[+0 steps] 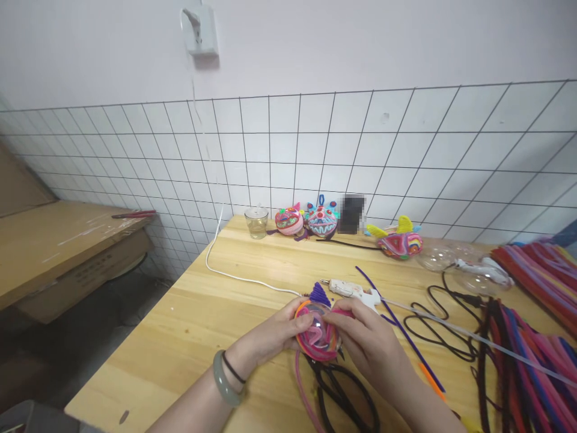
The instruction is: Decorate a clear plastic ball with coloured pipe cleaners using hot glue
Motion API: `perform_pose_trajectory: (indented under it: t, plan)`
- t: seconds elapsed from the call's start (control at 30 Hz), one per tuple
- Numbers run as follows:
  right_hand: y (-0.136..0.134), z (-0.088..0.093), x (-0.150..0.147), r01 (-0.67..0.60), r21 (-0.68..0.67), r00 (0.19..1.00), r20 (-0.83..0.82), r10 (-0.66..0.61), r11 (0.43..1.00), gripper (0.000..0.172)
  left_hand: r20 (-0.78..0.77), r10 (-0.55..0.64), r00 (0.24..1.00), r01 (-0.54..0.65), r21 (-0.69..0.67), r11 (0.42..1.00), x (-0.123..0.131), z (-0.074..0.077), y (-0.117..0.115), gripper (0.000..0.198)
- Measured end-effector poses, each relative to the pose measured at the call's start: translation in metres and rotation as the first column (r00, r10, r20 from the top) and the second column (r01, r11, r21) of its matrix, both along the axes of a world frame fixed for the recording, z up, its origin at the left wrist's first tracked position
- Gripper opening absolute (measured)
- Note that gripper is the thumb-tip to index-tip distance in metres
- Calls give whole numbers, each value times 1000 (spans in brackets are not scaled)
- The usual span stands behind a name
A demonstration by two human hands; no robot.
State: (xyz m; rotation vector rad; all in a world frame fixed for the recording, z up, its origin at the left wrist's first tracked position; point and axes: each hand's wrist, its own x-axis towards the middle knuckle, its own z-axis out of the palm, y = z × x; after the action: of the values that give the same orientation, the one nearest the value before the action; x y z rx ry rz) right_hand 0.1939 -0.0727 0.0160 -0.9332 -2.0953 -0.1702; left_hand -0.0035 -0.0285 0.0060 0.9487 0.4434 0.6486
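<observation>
Near the table's front middle, my left hand (pixel 282 329) holds a clear ball (pixel 318 331) partly covered with pink and orange pipe cleaners. Its thumb presses on the ball's face, where some clear surface still shows. My right hand (pixel 360 334) has its fingertips closed at the ball's upper right, pinching a pink pipe cleaner against it. A purple ribbed piece (pixel 320 294) sticks up just behind the ball. Below it lie black-handled scissors (pixel 349 391), their blades mostly hidden. A white glue gun (pixel 351 291) rests just beyond my hands.
Several finished pipe-cleaner figures (pixel 321 221) stand along the wall beside a glass cup (pixel 256 222). Clear plastic balls (pixel 437 257), bundles of pipe cleaners (pixel 536 355) and a looped black cord (pixel 444 328) occupy the right side. A white cable (pixel 234 278) runs across the left.
</observation>
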Motion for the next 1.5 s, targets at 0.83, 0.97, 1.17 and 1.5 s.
perform_pose_trajectory:
  t: [0.83, 0.97, 1.17, 1.5]
  plan:
    - [-6, -1, -7, -3, -57, 998, 70, 7, 998, 38, -79, 26, 997, -17, 111, 994, 0, 4, -2, 58]
    - [-6, -2, -7, 13, -44, 997, 76, -10, 999, 33, -93, 52, 994, -41, 114, 993, 0, 3, 0, 61]
    - [-2, 0, 1, 97, 37, 995, 22, -98, 995, 25, -103, 187, 977, -165, 189, 968, -5, 0, 8, 52]
    - [2, -12, 7, 122, -2, 993, 3, -122, 993, 21, -20, 316, 948, -314, 76, 946, -5, -4, 14, 51]
